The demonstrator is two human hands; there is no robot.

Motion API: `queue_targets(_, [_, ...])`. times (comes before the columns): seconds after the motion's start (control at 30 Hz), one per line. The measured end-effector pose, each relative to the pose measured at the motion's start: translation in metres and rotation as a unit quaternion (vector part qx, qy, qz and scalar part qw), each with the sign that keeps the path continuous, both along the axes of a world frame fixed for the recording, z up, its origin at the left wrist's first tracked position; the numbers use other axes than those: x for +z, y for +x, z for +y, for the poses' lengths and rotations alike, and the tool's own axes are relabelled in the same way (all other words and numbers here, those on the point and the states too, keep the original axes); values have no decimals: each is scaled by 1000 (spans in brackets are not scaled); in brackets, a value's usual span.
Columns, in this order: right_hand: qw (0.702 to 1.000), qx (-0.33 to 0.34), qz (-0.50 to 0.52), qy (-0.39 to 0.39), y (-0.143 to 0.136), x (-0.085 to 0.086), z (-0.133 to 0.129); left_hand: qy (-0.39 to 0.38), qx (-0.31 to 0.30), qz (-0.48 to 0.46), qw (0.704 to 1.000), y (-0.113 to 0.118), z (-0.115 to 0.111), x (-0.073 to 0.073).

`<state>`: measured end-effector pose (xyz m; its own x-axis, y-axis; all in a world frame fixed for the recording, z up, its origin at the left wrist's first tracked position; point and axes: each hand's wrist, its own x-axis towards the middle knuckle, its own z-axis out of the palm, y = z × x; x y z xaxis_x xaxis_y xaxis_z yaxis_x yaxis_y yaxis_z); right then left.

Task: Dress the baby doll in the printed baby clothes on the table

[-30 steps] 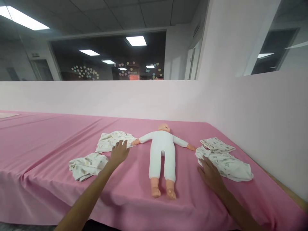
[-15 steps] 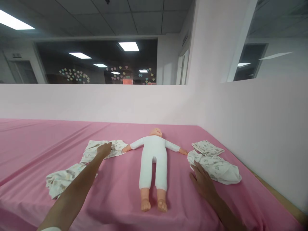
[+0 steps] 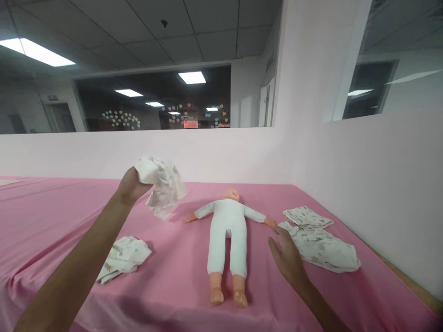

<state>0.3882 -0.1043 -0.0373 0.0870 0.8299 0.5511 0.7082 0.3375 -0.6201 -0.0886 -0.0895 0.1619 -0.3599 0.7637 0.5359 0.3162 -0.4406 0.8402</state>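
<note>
My left hand (image 3: 133, 185) is closed on a white patterned baby garment (image 3: 164, 184), which hangs crumpled above the bed; its exact kind does not show. A baby doll (image 3: 228, 237) with a white cloth body lies on its back in the middle, arms spread and feet toward me. My right hand (image 3: 289, 256) is open with fingers apart, beside the doll's hand and the near edge of a white printed garment (image 3: 327, 251). Behind that garment lies a folded printed cloth (image 3: 308, 216). Another crumpled patterned garment (image 3: 126, 256) rests below my left forearm, partly hidden by it.
A pink sheet (image 3: 176, 286) with some wrinkles covers the surface. White walls (image 3: 207, 154) stand behind it and along the right side, with glass windows above. Something pale lies at the far left edge of the sheet.
My left hand has lifted the garment off the sheet, up and to the left. My right hand has turned slightly and stays near the printed garment. The camera view has shifted a little.
</note>
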Motion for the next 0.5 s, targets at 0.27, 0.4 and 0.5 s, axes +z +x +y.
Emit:
queue_targets(0.27, [967, 231, 94, -57, -100, 104, -71, 14, -434, -257, 863, 105, -85, 35])
queue_targets(0.4, [968, 235, 51, -66, -113, 118, -84, -44, -444, -232, 864, 125, -121, 9])
queue_targets(0.5, [950, 287, 31, -120, -109, 117, -82, -73, -399, -238, 883, 122, -142, -19])
